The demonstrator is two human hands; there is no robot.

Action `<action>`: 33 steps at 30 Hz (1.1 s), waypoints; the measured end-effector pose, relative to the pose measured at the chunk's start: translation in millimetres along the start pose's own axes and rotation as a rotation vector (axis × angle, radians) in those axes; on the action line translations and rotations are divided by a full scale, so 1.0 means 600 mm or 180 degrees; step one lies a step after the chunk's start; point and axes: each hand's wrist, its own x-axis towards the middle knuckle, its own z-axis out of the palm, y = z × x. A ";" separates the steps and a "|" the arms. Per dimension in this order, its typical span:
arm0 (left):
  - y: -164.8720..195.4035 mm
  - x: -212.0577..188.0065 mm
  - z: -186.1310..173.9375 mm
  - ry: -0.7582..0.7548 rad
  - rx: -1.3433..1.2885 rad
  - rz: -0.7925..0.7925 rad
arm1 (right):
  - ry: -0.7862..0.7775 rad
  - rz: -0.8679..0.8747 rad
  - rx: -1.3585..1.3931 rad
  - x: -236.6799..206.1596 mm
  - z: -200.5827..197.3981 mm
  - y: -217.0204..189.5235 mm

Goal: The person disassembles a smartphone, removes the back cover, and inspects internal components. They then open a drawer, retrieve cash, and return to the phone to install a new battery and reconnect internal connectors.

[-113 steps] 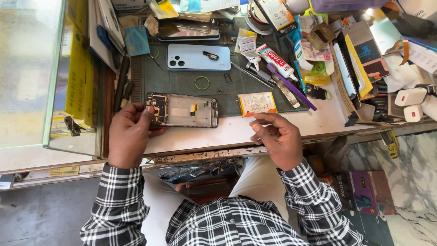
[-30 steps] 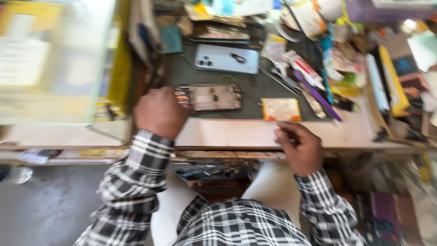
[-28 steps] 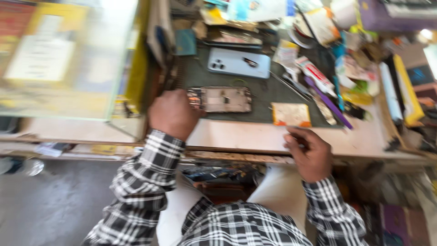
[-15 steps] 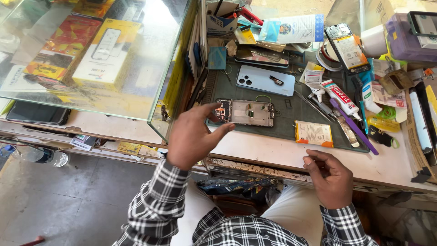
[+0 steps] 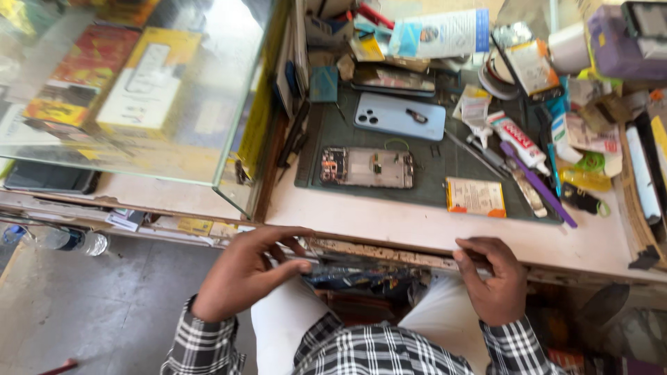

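Fingers (image 5: 281, 239) of left hand (image 5: 243, 274) spread at counter (image 5: 389, 226) edge; right hand (image 5: 497, 278) curled there; cluttered mat (image 5: 431, 163), grey floor (image 5: 104, 305).

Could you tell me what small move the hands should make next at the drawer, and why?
Probably pull the drawer further out: both the left hand and right hand sit at the bench's front edge, and only a narrow strip of its cluttered contents shows.
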 end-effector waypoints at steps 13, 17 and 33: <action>-0.037 -0.120 0.051 -0.2675 -0.0614 0.0538 | -0.0177 -0.0453 -0.0387 -0.017 -0.004 -0.015; -0.028 -0.138 0.014 -0.1654 0.0530 0.0620 | -0.0536 -0.0462 -0.0606 -0.021 0.020 -0.030; -0.188 -0.005 -0.313 0.2184 -0.0915 0.0263 | -0.0726 -0.0477 -0.0373 -0.030 0.022 -0.046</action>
